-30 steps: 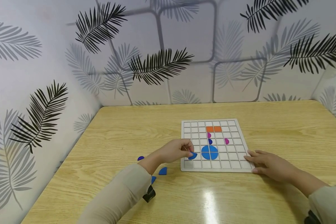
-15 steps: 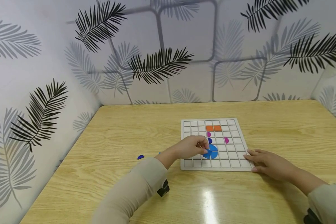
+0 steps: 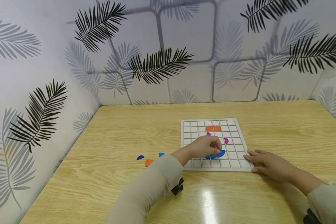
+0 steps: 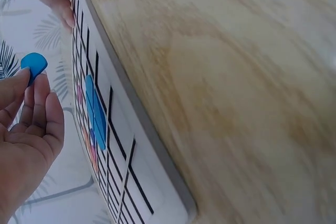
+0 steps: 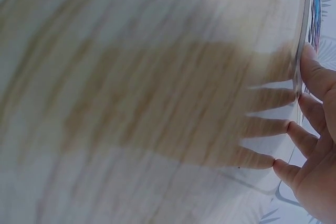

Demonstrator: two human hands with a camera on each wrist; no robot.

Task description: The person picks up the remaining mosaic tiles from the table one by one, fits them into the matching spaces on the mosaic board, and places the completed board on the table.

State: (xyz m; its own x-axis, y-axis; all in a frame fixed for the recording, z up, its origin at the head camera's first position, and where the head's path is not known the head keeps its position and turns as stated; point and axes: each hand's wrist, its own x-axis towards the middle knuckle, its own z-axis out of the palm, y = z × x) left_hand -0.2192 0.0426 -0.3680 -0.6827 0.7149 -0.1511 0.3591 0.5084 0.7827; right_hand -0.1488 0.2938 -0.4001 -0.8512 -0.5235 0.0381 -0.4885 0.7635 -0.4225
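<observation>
My left hand (image 3: 203,147) pinches a blue quarter-circle tile (image 3: 221,153) between thumb and fingers, above the white gridded board (image 3: 196,165). In the left wrist view that tile (image 4: 34,64) is held clear of the grid. Beneath the hand lie blue quarter tiles (image 4: 95,114) in the grid, partly covered in the head view. Two orange squares (image 3: 209,128) fill cells toward the far side, with two magenta half-circles (image 3: 226,140) nearer. My right hand (image 3: 271,165) touches the board's right edge near its front corner, fingers extended and spread, holding no tile.
On the wooden table (image 3: 123,130), left of the board, lie a dark blue half-circle (image 3: 140,157), an orange square (image 3: 149,162) and a blue tile (image 3: 161,154) partly behind my left sleeve. A leaf-patterned wall (image 3: 190,81) stands along the table's far edge.
My left hand has carried the blue tile rightward over the board, from its left columns past the blue circle. The orange square on the table has come into sight. My right hand stays put.
</observation>
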